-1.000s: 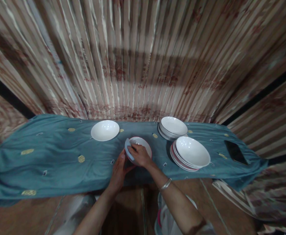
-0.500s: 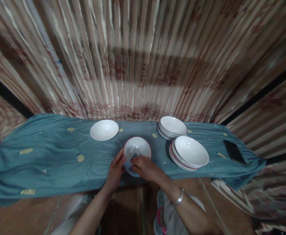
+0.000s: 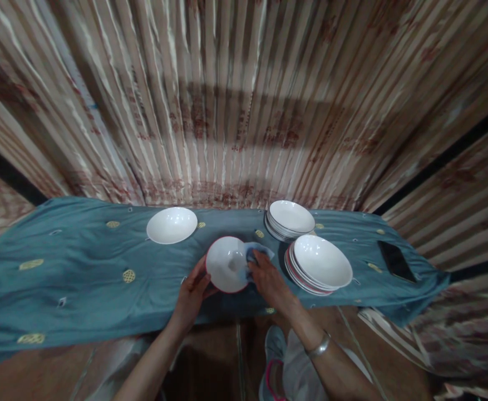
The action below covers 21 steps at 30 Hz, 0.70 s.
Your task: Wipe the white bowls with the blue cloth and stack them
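A white bowl [image 3: 222, 266] with a red rim is tilted above the cloth-covered table, its inside facing me. My left hand [image 3: 195, 287] grips its left edge, the thumb over the rim and the fingers behind. At the bowl's right rim, my right hand [image 3: 266, 278] is closed on a light blue cloth [image 3: 254, 249], which drapes over that edge. A stack of white bowls [image 3: 321, 262], some red-banded, stands just right of my right hand. Behind it is a second stack of dark-rimmed white dishes [image 3: 290, 216].
A single white bowl [image 3: 172, 225] lies at the back left of the teal tablecloth [image 3: 89, 278]. A black phone [image 3: 395, 260] rests near the right end. Striped curtains [image 3: 227, 111] hang behind the table, and a shoe [image 3: 274, 345] shows on the floor below.
My right hand has moved with the cloth from inside the bowl's lower part to its right rim. The bowl is tilted more toward me, still in my left hand.
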Tool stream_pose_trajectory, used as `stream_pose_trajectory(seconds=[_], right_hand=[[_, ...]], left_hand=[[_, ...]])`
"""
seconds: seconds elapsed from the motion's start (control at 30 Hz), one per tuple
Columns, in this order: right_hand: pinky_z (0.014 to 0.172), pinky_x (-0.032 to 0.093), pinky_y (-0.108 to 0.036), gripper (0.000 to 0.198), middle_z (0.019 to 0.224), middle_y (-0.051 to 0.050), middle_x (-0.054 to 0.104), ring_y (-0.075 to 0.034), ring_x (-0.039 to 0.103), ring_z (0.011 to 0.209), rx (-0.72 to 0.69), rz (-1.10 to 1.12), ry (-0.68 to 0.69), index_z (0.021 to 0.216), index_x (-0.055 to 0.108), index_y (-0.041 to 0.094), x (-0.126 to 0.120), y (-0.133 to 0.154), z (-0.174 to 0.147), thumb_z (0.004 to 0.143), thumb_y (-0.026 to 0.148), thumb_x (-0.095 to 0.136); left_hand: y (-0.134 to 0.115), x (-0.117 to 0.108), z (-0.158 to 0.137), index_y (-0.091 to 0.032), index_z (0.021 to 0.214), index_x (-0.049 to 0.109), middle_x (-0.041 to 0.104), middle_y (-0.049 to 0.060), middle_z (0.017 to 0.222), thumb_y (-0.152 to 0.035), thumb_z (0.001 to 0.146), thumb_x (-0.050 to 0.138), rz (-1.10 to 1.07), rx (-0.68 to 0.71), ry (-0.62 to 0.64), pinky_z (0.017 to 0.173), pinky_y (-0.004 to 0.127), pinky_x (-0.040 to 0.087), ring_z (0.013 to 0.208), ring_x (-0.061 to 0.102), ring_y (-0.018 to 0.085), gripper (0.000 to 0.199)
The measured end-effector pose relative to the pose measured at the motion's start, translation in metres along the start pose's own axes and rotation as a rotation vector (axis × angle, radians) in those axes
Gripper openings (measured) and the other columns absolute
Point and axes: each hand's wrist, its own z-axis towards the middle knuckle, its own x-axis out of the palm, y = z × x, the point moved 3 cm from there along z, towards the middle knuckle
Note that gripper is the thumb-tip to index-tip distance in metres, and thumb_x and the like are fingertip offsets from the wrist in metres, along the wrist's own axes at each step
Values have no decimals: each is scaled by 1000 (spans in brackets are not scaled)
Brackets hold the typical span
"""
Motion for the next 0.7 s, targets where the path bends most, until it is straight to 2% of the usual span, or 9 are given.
stream_pose_trajectory(seconds=[0.2,0.37,0.5,0.7], right_hand=[[101,43,-38,27,118,-20,59,-24,54,116,17,-12,-123,109,62,8,20,-18,15,87,6,45],[99,44,-38,25,116,-18,61,-23,54,114,52,65,-239,108,61,10,25,-25,36,89,10,45],[98,44,-37,26,112,-15,62,-23,55,111,84,118,-233,103,64,11,18,-14,55,89,10,42],[93,46,-36,25,99,-12,63,-23,55,101,24,131,-217,90,65,13,0,19,70,87,6,41]], left_hand=[[-4,5,-3,-22,127,54,58,9,129,-41,66,72,55,18,33,82,45,56,118,50,35,66],[-5,7,-4,-21,130,51,56,11,131,-43,67,71,88,26,37,82,44,56,118,51,34,69],[-3,8,-4,-20,132,49,57,11,130,-46,67,71,122,39,56,81,43,56,118,52,34,73],[-1,11,-5,-18,132,49,54,13,133,-48,67,70,137,39,68,79,43,56,117,52,35,75]])
